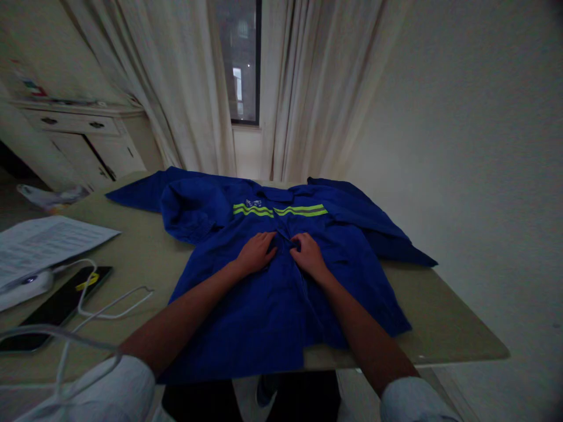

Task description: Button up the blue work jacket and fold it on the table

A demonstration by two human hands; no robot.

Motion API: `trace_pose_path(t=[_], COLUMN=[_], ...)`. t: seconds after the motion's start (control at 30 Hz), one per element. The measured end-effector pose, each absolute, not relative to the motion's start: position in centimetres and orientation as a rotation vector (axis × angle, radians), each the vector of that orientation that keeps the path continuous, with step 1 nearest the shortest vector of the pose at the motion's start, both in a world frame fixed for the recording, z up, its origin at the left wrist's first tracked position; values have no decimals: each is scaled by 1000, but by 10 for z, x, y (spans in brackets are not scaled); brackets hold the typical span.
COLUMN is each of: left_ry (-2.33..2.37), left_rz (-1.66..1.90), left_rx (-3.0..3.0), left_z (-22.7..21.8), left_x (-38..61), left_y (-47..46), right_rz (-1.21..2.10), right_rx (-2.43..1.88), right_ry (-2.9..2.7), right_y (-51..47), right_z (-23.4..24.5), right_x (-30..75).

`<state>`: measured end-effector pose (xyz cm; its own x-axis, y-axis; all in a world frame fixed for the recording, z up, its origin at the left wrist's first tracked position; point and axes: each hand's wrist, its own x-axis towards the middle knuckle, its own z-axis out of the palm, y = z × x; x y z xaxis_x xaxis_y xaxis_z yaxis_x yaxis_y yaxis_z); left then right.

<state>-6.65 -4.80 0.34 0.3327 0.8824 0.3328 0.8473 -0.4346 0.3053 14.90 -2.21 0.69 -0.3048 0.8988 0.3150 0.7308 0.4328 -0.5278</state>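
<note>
- Head view: the blue jacket (281,287) lies spread on the table (457,319).
- Left hand (257,252) and right hand (308,253) curl narrowly at its front opening, seemingly pinching 1 edge each.
- Cloth looks soft, fairly light; probably best held by its front edges.

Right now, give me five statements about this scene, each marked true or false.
1. The left hand and right hand both touch the blue jacket. True.
2. The jacket's chest stripes are red. False: the chest stripes are yellow-green and grey.
3. A printed paper lies on the table. True.
4. The curtains fully cover the window. False: the window shows between the curtains.
5. A white cable passes over a dark flat device. True.
</note>
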Motion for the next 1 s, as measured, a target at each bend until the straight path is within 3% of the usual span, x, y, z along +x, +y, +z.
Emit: trace_pose_path(t=[0.23, 0.47, 0.83, 1.0], left_ry=[1167, 1411, 1369, 1401], left_rz=[649, 570, 741, 719], left_rx=[2694, 2763, 2537, 2665], left_z=[6, 8, 3, 7], left_x=[-69, -65, -69, -65], left_y=[-52, -59, -53, -59], right_rz=[544, 964, 492, 477], right_rx=[-1207, -1088, -1144, -1158], right_ry=[-2021, -1898, -2149, -2193], right_y=[-11, -15, -41, -44], right_z=[2, 3, 6, 8], right_x=[151, 152, 138, 136])
